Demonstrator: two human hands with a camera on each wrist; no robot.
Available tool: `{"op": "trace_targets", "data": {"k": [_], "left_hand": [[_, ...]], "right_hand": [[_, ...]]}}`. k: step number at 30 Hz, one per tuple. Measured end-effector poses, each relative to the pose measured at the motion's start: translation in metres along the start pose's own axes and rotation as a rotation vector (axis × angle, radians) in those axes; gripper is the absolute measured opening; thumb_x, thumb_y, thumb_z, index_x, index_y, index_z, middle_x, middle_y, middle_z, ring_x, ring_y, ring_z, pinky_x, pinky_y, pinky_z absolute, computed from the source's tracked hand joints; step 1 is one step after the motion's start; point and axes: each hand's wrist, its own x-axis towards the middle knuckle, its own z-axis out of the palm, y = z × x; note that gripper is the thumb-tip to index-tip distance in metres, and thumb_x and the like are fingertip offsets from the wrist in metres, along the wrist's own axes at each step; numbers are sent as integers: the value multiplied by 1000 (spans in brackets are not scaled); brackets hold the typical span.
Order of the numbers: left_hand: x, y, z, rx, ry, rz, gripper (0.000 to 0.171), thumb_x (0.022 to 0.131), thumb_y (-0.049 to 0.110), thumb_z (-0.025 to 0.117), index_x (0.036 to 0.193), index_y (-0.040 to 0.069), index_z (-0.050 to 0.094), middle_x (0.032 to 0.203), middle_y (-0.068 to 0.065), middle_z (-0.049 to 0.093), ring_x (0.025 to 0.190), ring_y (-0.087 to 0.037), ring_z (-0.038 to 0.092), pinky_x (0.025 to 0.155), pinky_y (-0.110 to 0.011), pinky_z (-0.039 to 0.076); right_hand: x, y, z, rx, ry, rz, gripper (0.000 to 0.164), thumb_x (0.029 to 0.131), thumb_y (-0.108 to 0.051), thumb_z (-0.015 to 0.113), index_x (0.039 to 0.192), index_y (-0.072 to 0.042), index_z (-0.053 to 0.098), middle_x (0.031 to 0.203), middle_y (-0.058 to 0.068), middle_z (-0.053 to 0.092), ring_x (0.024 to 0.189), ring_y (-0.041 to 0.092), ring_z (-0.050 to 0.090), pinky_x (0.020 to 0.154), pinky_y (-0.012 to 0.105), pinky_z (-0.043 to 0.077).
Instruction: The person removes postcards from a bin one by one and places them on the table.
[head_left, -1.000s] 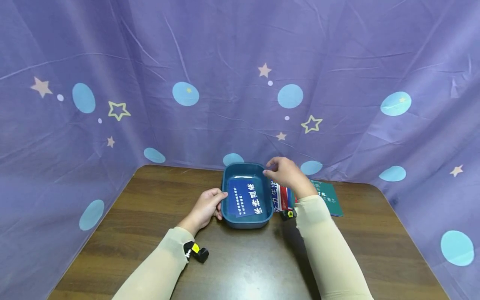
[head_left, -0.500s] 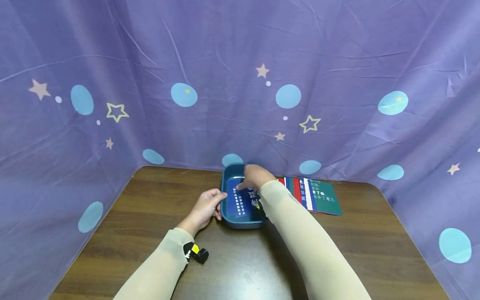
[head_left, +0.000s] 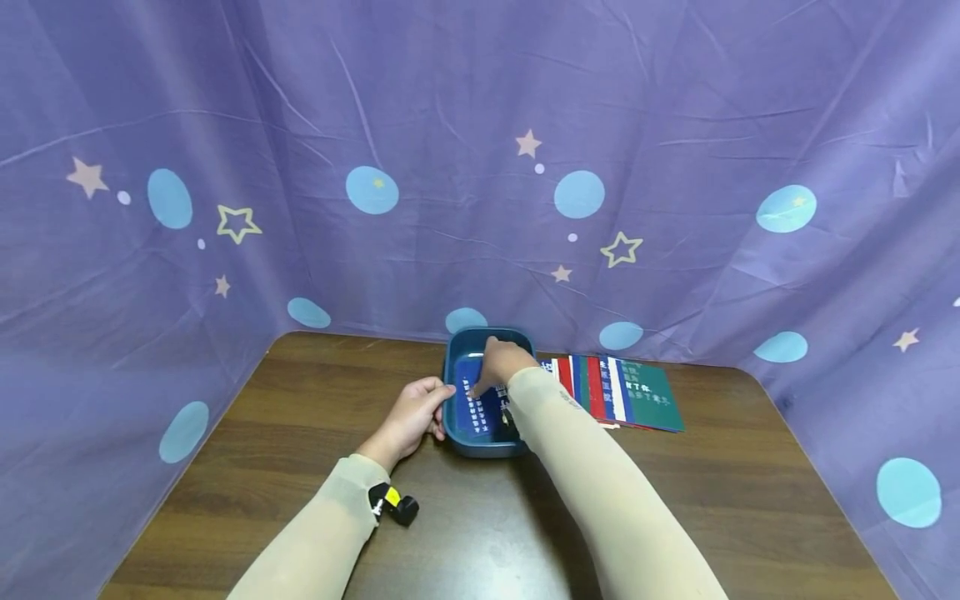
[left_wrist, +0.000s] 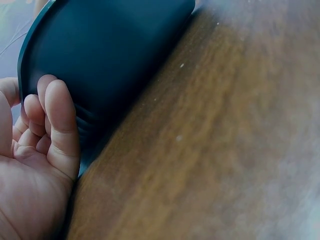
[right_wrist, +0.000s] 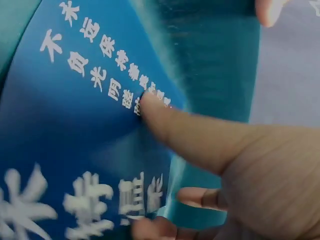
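Observation:
A dark teal plastic basin (head_left: pixel 489 450) stands at the back middle of the table. My left hand (head_left: pixel 408 414) grips its left wall, thumb at the rim and fingers curled against the outside, as the left wrist view (left_wrist: pixel 42 165) shows. Inside lies a blue card (head_left: pixel 472 414) with white characters. My right hand (head_left: pixel 504 365) reaches into the basin and pinches this card (right_wrist: pixel 95 135): in the right wrist view the thumb lies on its printed face, other fingers are at its edge, and the card looks slightly bent. The forearm hides the basin's right side.
Right of the basin, a fanned row of cards in red, white, blue and green (head_left: pixel 656 396) lies on the brown wooden table (head_left: pixel 330 392). A purple patterned curtain (head_left: pixel 465 250) hangs behind and at both sides.
My right hand has moved left from above the cards into the basin and down onto the blue card. The left hand keeps its hold on the basin.

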Motion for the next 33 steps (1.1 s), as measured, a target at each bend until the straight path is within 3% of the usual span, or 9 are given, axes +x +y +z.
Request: {"op": "trace_targets", "data": {"k": [4, 7, 12, 20, 26, 30, 33], "left_hand": [[0, 1, -1, 6, -3, 8, 31, 104, 16, 65, 80, 0, 53, 55, 1, 50, 38, -13, 56, 34, -26, 52], [-1, 2, -3, 7, 0, 11, 33, 104, 17, 64, 84, -6, 51, 56, 1, 49, 38, -13, 56, 34, -25, 51], [-4, 2, -4, 8, 5, 4, 32, 104, 15, 64, 83, -5, 51, 56, 0, 49, 38, -13, 55, 34, -25, 51], [-2, 0, -3, 8, -24, 9, 32, 104, 19, 66, 82, -1, 53, 57, 0, 50, 40, -13, 56, 36, -25, 52], [-2, 1, -3, 9, -17, 7, 33, 103, 17, 65, 85, -6, 50, 57, -1, 49, 39, -14, 55, 35, -25, 52], [-2, 1, -3, 15, -13, 11, 32, 103, 17, 65, 83, -4, 51, 57, 0, 49, 40, -13, 55, 36, -25, 52], [-2, 0, -1, 14, -12, 10, 32, 104, 17, 64, 84, -5, 52, 56, 0, 50, 40, -13, 55, 36, -25, 52]], "right_hand": [[-1, 6, -7, 54, 63, -56, 90, 80, -30, 97, 149, 1, 48, 134, 20, 69, 121, 34, 69, 106, 53, 60], [-5, 10, -16, 150, 138, -97, 71, 84, -16, 92, 143, 1, 56, 133, 20, 70, 117, 34, 71, 102, 53, 62], [-21, 26, -32, 333, 236, -141, 58, 91, -11, 83, 143, 2, 61, 130, 22, 72, 109, 33, 72, 98, 51, 64], [-49, 95, -48, 595, 356, -179, 48, 101, -23, 76, 140, 1, 65, 114, 23, 78, 96, 32, 73, 91, 50, 62], [-64, 152, -48, 656, 451, -141, 47, 104, -26, 71, 142, 1, 65, 119, 27, 78, 90, 25, 68, 76, 37, 57], [-71, 181, -53, 692, 504, -108, 51, 103, -24, 72, 146, 1, 63, 121, 30, 77, 88, 20, 66, 72, 29, 53], [-76, 199, -58, 682, 512, -71, 56, 102, -27, 73, 150, -2, 60, 123, 30, 77, 93, 23, 68, 74, 30, 54]]}}
